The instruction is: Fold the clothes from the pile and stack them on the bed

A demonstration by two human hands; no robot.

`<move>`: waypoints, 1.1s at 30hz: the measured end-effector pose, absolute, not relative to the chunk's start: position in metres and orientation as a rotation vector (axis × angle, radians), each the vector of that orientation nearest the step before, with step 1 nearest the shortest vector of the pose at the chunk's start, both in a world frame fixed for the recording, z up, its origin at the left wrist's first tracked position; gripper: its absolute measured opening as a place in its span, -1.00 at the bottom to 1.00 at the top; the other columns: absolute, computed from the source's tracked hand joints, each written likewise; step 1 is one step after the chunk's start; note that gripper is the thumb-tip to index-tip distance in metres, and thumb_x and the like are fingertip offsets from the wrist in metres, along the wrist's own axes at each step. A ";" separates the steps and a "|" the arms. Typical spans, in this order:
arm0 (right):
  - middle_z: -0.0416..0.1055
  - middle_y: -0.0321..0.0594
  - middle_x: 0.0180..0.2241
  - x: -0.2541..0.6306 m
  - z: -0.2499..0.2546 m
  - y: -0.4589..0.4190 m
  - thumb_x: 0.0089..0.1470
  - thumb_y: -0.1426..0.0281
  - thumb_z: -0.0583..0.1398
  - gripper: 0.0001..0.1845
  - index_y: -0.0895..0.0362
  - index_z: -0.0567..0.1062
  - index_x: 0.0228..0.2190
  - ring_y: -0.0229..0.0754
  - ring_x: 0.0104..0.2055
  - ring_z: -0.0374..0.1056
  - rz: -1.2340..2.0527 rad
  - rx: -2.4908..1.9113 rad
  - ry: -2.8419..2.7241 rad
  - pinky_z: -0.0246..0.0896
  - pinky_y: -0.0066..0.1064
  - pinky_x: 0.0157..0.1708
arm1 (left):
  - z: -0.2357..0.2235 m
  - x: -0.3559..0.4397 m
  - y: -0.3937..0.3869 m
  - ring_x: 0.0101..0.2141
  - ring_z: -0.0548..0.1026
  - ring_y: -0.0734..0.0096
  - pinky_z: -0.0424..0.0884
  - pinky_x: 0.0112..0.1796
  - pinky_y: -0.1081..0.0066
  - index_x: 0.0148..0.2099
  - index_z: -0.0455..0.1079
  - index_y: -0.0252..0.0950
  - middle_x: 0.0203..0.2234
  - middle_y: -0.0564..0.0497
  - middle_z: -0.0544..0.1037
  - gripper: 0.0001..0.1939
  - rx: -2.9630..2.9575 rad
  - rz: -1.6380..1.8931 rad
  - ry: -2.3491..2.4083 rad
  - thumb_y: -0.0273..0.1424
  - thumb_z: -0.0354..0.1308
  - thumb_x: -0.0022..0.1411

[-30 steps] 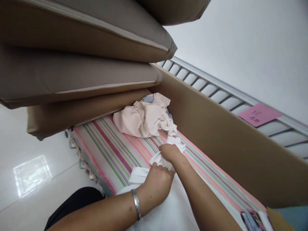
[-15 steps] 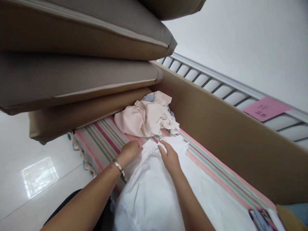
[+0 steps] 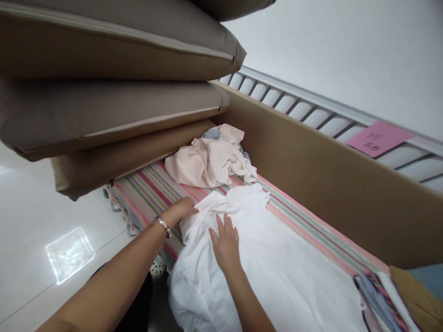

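A white garment (image 3: 284, 263) is spread over a striped cover (image 3: 152, 186). Its far edge is touched by the left hand (image 3: 182, 208), above which a silver bracelet (image 3: 162, 226) is worn; the right hand (image 3: 226, 244) is laid on the fabric, fingers extended. Beyond, a cream cloth (image 3: 207, 161) is seen crumpled beside stacked cushions (image 3: 114, 106).

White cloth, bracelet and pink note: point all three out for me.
White cloth (image 3: 277, 258): head view, on its spread-out part.
Bracelet (image 3: 164, 226): head view, on its silver band.
Pink note (image 3: 380, 138): head view, near the middle of its face.
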State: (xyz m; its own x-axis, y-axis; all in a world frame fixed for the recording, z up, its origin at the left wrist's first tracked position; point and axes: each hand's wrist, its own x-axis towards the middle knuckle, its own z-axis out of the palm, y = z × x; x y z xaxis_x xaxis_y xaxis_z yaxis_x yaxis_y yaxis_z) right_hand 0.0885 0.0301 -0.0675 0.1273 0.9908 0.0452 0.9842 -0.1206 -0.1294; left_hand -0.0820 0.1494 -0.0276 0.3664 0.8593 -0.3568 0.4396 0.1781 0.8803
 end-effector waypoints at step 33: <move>0.41 -0.19 -0.36 -0.004 -0.033 -0.037 0.03 0.62 0.02 -0.72 0.10 0.46 -0.36 -0.12 -0.30 0.30 -0.014 -1.942 -2.430 0.11 -0.34 -0.36 | 0.006 -0.095 0.113 -0.63 0.42 0.47 0.35 -0.53 0.50 -0.44 0.18 -0.28 -0.72 0.21 0.32 -0.81 1.545 0.252 0.707 -0.62 -0.04 -0.18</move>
